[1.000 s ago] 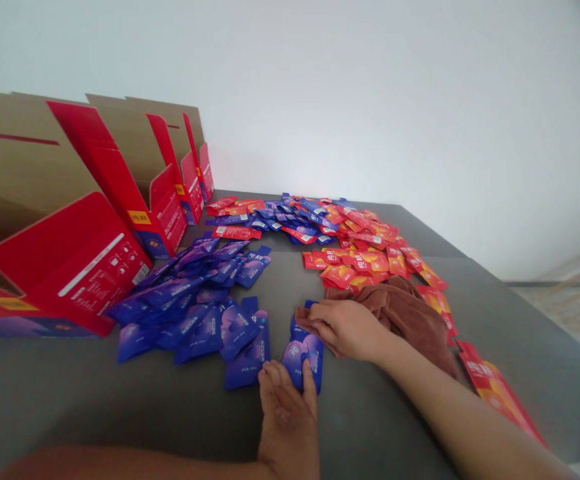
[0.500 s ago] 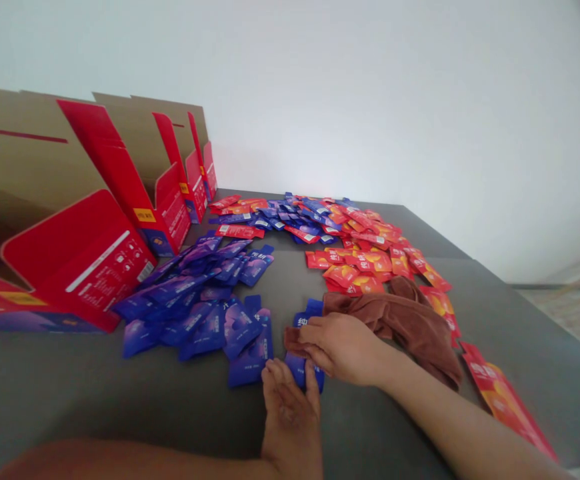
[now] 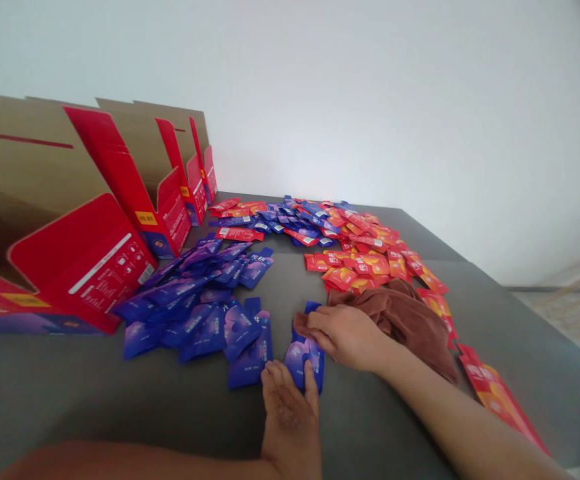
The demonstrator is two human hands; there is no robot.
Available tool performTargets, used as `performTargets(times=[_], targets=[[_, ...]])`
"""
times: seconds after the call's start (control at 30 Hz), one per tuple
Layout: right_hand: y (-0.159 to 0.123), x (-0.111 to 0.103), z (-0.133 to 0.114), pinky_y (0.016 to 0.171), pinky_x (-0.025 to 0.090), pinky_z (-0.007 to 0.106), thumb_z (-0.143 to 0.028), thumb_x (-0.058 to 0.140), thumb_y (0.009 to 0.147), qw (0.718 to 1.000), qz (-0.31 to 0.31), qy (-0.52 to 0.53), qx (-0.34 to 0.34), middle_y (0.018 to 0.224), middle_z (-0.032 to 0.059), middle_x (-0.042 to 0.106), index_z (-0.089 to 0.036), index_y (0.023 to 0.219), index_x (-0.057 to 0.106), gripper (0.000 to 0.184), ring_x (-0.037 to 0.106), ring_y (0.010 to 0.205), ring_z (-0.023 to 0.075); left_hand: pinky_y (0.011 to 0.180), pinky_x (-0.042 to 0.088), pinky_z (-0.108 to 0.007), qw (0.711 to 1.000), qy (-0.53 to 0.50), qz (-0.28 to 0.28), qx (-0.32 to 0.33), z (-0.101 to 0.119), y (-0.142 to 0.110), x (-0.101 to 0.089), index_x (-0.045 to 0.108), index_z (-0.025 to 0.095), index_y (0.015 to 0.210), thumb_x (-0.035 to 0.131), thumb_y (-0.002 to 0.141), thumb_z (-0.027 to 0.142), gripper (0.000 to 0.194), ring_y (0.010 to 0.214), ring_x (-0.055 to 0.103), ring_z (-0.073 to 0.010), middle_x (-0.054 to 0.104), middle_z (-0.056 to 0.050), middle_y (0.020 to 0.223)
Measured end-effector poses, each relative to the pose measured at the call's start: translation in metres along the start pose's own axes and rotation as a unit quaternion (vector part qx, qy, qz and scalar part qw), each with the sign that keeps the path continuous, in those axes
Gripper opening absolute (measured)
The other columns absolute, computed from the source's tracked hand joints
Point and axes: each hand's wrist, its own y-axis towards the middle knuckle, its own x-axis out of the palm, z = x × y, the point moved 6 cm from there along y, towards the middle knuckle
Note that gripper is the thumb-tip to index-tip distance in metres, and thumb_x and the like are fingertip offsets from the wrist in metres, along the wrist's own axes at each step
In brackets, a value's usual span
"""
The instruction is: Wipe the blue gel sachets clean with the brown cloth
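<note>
Blue sachet [image 3: 303,360] flat on the grey table top [image 3: 120,400], at the near edge of the blue spread. Left hand [image 3: 289,417] lies open across its lower end, fingers [image 3: 311,393] pressed on the foil, no pinch visible. Right hand [image 3: 347,337] just above it, fingers curled around a fold of brown towel [image 3: 410,320], cloth poking out past the fingertips; looks held, firmness can't tell. Second blue sachet [image 3: 313,307] mostly hidden behind the right hand. Loose blue sachets [image 3: 205,327] to the left, red-orange sachets [image 3: 355,260] beyond the towel, red cartons [image 3: 90,267] standing open along the left side. Sachet print too small to read, underside of the towel hidden, left forearm cut off by the frame
</note>
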Motion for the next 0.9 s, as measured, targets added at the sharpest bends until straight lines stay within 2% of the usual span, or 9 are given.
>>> performTargets(times=[0.1, 0.17, 0.37, 0.47, 0.57, 0.77, 0.83, 0.9], targets=[[-0.003, 0.0, -0.022, 0.065, 0.03, 0.026, -0.027, 0.039, 0.089, 0.998, -0.016, 0.012, -0.062, 0.085, 0.0034, 0.059, -0.019, 0.093, 0.053, 0.017, 0.053, 0.076, 0.0154, 0.082, 0.049, -0.046, 1.0, -0.016, 0.011, 0.016, -0.004, 0.001, -0.005, 0.061, 0.025, 0.106, 0.053, 0.071, 0.02, 0.036, 0.092, 0.062, -0.0297, 0.068, -0.019, 0.096], [-0.003, 0.001, -0.024, 0.065, 0.031, 0.026, -0.027, 0.039, 0.089, 0.998, -0.018, 0.016, -0.066, 0.085, 0.0028, 0.059, -0.02, 0.094, 0.053, 0.017, 0.053, 0.077, 0.0152, 0.082, 0.049, -0.046, 1.0, -0.02, 0.005, 0.015, -0.006, 0.001, -0.006, 0.061, 0.025, 0.106, 0.052, 0.072, 0.02, 0.035, 0.092, 0.062, -0.0292, 0.068, -0.018, 0.097], [0.003, 0.004, 0.021, 0.065, 0.031, 0.025, -0.028, 0.035, 0.091, 0.999, 0.002, 0.0, 0.041, 0.081, 0.0039, 0.06, -0.018, 0.087, 0.053, 0.021, 0.053, 0.074, 0.0142, 0.08, 0.05, -0.046, 0.999, 0.036, 0.014, 0.028, -0.004, 0.002, -0.009, 0.056, 0.023, 0.112, 0.05, 0.067, 0.005, 0.049, 0.091, 0.063, -0.0272, 0.069, -0.018, 0.095], [0.004, 0.003, 0.031, 0.064, 0.031, 0.025, -0.028, 0.036, 0.091, 0.998, -0.001, -0.006, 0.069, 0.082, 0.0045, 0.06, -0.018, 0.088, 0.053, 0.02, 0.054, 0.074, 0.0143, 0.079, 0.05, -0.047, 0.998, 0.058, 0.018, 0.03, -0.004, 0.003, -0.009, 0.056, 0.024, 0.112, 0.048, 0.066, 0.0, 0.053, 0.09, 0.063, -0.0267, 0.07, -0.017, 0.094], [0.002, 0.002, 0.019, 0.066, 0.032, 0.025, -0.026, 0.036, 0.091, 0.999, -0.008, 0.0, 0.05, 0.083, 0.0052, 0.06, -0.017, 0.088, 0.053, 0.02, 0.054, 0.075, 0.0144, 0.08, 0.05, -0.045, 0.999, 0.042, 0.009, 0.025, -0.005, 0.002, -0.008, 0.056, 0.025, 0.112, 0.046, 0.067, 0.0, 0.053, 0.091, 0.063, -0.0259, 0.069, -0.017, 0.096], [-0.003, -0.001, -0.028, 0.065, 0.031, 0.026, -0.026, 0.039, 0.089, 0.997, -0.034, 0.029, -0.063, 0.086, 0.0038, 0.059, -0.019, 0.093, 0.053, 0.016, 0.054, 0.076, 0.0153, 0.084, 0.048, -0.046, 0.999, -0.034, -0.025, 0.026, -0.005, 0.002, -0.006, 0.061, 0.023, 0.107, 0.042, 0.075, 0.01, 0.039, 0.095, 0.06, -0.0285, 0.067, -0.02, 0.1], [-0.003, 0.0, -0.03, 0.064, 0.031, 0.026, -0.026, 0.039, 0.089, 0.996, -0.042, 0.03, -0.066, 0.085, 0.0035, 0.059, -0.02, 0.093, 0.054, 0.016, 0.054, 0.076, 0.0152, 0.084, 0.048, -0.047, 0.998, -0.046, -0.031, 0.027, -0.005, 0.003, -0.006, 0.062, 0.022, 0.106, 0.044, 0.075, 0.012, 0.037, 0.095, 0.06, -0.0296, 0.067, -0.021, 0.1], [-0.001, 0.001, -0.02, 0.064, 0.031, 0.026, -0.027, 0.039, 0.089, 0.998, -0.038, 0.026, -0.042, 0.085, 0.0037, 0.059, -0.019, 0.091, 0.054, 0.017, 0.054, 0.077, 0.015, 0.083, 0.048, -0.047, 0.998, -0.046, -0.026, 0.021, -0.006, 0.004, -0.007, 0.06, 0.021, 0.109, 0.046, 0.074, 0.011, 0.039, 0.095, 0.06, -0.0298, 0.067, -0.021, 0.099]])
